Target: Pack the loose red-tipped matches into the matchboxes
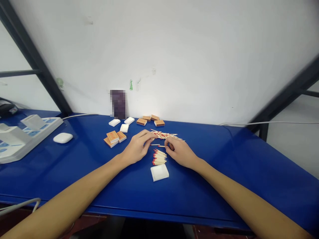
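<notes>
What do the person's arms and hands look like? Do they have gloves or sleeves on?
No gloves: the left hand and right hand are bare. No sleeves show on the left forearm or right forearm either. Both forearms look slim and get narrower toward the wrists. I see no watch or bracelet, and can't make out any rings.

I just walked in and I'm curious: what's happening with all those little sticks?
A person has both hands among matches on a blue table. The left hand is at a messy pile; the right hand is by a single match. I can't tell if either grip is closed on one. Nearer the person, a bunch with red heads facing left lies beside a white tray.
</notes>
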{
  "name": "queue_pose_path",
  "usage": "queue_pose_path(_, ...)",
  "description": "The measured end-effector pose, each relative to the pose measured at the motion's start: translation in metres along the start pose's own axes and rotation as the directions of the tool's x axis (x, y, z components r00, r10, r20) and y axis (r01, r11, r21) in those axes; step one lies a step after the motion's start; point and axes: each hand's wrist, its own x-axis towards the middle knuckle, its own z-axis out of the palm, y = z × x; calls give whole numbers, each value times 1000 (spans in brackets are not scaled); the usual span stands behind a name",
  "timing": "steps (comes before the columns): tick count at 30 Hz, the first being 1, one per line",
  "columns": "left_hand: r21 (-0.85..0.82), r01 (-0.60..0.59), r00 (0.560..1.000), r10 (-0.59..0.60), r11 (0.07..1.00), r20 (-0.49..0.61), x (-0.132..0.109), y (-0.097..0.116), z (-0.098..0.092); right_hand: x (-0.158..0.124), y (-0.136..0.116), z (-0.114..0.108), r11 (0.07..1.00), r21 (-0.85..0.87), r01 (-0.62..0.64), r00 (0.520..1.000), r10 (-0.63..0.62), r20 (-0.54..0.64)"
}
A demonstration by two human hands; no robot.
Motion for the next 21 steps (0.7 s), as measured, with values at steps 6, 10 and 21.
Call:
queue_pose_path(6,11,-3,1000,3,1000,17,0,1,-1,0,2,2,1000,6,15,1000,-15,-15)
queue_pose_path(10,-1,-3,1000,3,1000,-8,0,3,1,-1,2,2,999,30,13,999,-12,-42)
queue_pose_path(21,70,-101,989,93,992,116,4,18,4,-1,-25,3,962,219,165,970,-118,-212)
